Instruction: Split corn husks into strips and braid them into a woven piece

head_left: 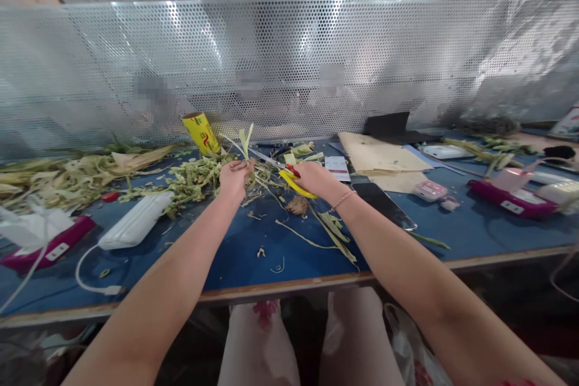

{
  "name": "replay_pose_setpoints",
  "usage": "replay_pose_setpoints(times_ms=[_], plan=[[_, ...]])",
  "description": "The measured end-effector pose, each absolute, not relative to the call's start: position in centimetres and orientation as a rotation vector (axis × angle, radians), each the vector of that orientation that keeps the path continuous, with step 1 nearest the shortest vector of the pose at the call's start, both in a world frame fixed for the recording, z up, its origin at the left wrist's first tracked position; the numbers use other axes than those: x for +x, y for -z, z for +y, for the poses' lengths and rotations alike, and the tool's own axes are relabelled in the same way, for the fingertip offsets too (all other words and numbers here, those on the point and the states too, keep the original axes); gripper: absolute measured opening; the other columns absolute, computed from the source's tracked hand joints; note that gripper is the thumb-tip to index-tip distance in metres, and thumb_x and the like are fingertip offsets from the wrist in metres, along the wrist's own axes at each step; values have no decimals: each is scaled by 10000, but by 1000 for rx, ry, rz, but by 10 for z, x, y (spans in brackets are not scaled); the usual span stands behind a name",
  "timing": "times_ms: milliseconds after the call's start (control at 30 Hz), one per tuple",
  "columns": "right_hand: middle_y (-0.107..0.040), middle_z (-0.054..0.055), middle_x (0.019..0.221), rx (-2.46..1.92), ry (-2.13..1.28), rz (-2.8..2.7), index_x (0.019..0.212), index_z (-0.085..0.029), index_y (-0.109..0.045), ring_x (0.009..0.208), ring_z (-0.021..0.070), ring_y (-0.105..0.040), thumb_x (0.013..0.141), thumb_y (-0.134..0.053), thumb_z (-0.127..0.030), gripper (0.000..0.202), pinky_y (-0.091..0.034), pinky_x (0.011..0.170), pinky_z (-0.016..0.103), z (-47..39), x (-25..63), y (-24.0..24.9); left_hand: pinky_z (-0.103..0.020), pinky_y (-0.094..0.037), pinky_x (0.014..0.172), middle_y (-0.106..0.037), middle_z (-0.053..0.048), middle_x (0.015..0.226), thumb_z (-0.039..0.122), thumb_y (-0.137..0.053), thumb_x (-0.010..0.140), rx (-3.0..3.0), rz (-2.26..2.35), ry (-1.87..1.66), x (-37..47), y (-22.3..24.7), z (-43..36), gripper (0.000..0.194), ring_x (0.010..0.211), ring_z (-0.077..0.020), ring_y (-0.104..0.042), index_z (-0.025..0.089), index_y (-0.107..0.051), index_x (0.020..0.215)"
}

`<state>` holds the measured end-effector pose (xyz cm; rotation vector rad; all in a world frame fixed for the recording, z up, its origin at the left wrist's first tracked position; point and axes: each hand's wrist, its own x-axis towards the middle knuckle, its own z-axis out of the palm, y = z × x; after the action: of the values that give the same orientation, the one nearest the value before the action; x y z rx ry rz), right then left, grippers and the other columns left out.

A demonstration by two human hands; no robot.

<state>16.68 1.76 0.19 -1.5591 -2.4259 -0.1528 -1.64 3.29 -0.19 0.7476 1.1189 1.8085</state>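
My left hand (236, 176) is closed round a small bunch of pale green plant strips (245, 140), whose tips fan upward above the fingers. In my right hand (314, 178) is a pair of scissors (289, 170) with red and yellow handles. Its blades point left, toward the strips, close behind my left fingers; whether they touch the strips I cannot tell. Around and below both hands lie loose plant scraps (194, 178). A small brown knotted piece (297, 205) sits just below the scissors, and long dried strips (337, 232) lie near my right wrist.
A yellow tube (202, 134) leans behind the scraps. A white power bank (136, 221) and magenta power strip (49, 244) are at left. Brown paper (384, 154), a dark phone or tablet (382, 204), a pink case (429, 190) and another magenta strip (511, 198) lie right. A perforated metal screen (289, 72) stands behind.
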Motion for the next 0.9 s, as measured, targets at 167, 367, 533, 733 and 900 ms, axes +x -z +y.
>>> replay_pose_setpoints(times_ms=[167, 367, 533, 733, 900], plan=[[-643, 135, 912, -1615, 162, -2287, 941, -131, -514, 837, 252, -620, 831, -386, -411, 326, -427, 659, 286, 20, 170, 2, -178, -463, 562, -597, -10, 631, -69, -570, 603, 778, 1095, -1789, -20, 4, 36, 235, 586, -84, -604, 129, -474, 686], [-638, 154, 929, -1620, 130, -2269, 987, -113, -482, 858, 269, -609, 792, -416, -443, 389, -424, 692, 308, 19, 171, 7, -165, -425, 492, -597, -9, 617, -26, -528, 665, 762, 1117, -1804, -25, 5, 39, 162, 512, -67, -563, 122, -506, 727], [-637, 143, 932, -1508, 189, -2284, 998, -124, -462, 869, 254, -600, 797, -404, -429, 370, -414, 705, 295, 17, 166, 9, -150, -413, 472, -590, -15, 595, -38, -489, 702, 652, 1042, -1736, -26, 0, 39, 157, 462, -46, -519, 115, -520, 686], [-627, 141, 951, -1528, 291, -2230, 1004, -125, -454, 893, 254, -583, 788, -427, -413, 361, -407, 741, 308, 23, 173, 6, -167, -484, 532, -541, 9, 520, -21, -452, 737, 557, 907, -1686, -25, -4, 37, 178, 478, -56, -529, 126, -547, 704], [-628, 116, 958, -1478, 330, -2287, 989, -138, -485, 892, 250, -578, 770, -449, -399, 342, -401, 742, 307, 26, 180, 4, -151, -485, 521, -556, 12, 530, -8, -455, 751, 530, 881, -1681, -25, -5, 36, 189, 468, -48, -536, 137, -546, 673]])
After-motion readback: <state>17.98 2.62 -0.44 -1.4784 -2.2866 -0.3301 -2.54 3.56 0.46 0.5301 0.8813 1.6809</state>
